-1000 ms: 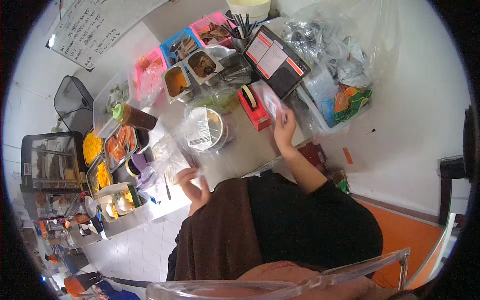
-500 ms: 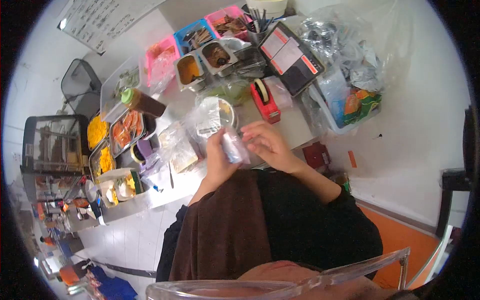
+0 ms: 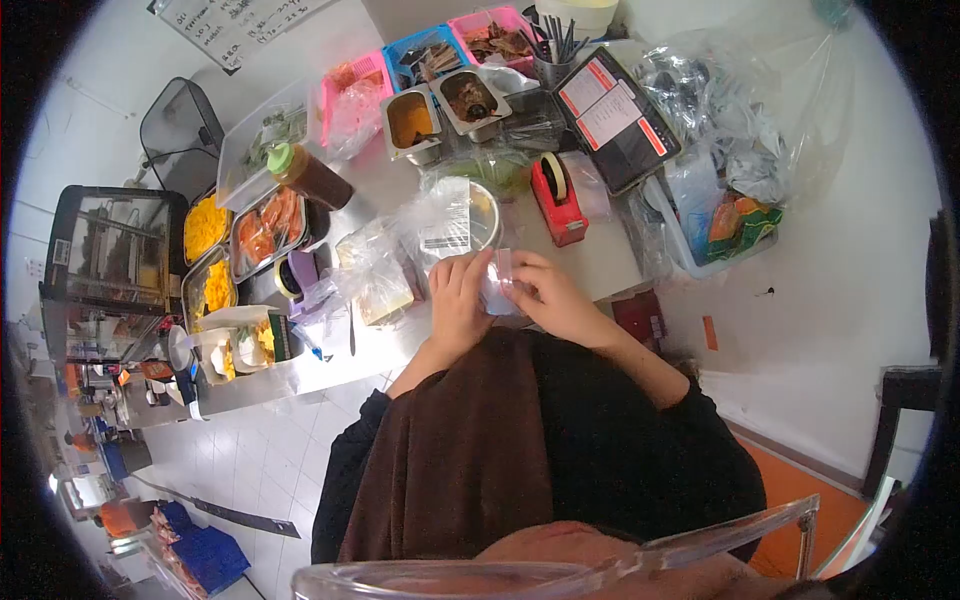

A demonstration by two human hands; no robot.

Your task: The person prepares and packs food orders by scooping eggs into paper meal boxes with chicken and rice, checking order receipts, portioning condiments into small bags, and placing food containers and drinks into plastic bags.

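A small clear plastic packet (image 3: 497,292) is between my two hands, close to my body at the table's front edge. My left hand (image 3: 461,300) has its fingers closed on the packet's left side. On the other side, my right hand (image 3: 548,298) pinches the packet's upper right part. Just beyond them stands a round container (image 3: 482,217) in a clear bag with a white printed label (image 3: 447,222). To its left lies a bagged box (image 3: 382,290). A red tape dispenser (image 3: 559,200) stands beyond my right hand.
Metal trays of food (image 3: 268,232), a sauce bottle (image 3: 312,178) and an open food box (image 3: 240,350) stand at the left. Behind are metal tubs (image 3: 411,122) and coloured baskets (image 3: 493,38). A tablet (image 3: 618,118) and a bin with plastic bags (image 3: 745,250) are at the right.
My right hand has come in to the packet and closed on it; it was apart from it before. The whole view has shifted a little.
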